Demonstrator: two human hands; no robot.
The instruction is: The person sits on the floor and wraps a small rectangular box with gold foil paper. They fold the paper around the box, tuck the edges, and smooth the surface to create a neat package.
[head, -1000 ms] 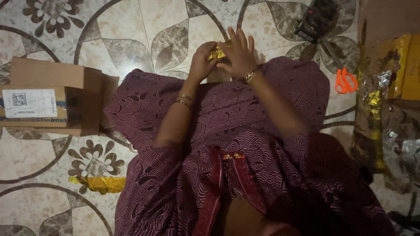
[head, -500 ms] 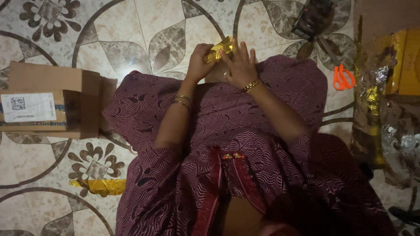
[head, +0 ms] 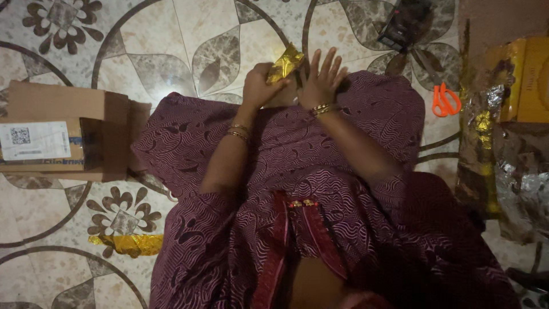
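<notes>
A: What does the left hand [head: 260,86] have?
B: Its fingers are pinched on a gold foil piece [head: 284,64], which sticks up just past the fingertips.

A: And the right hand [head: 321,82]?
B: Fingers spread wide, just beside the foil; I cannot tell if they touch. Orange scissors [head: 445,100] lie well off to its outer side

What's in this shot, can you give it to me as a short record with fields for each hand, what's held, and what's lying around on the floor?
left hand: left hand closed on gold foil piece
right hand: right hand beside the foil, fingers spread, palm down
floor left: cardboard box, gold foil scrap
floor right: orange scissors, dark device, pile of gold and silver foil wrap
surface: patterned tile floor
clothing: maroon patterned garment
</notes>
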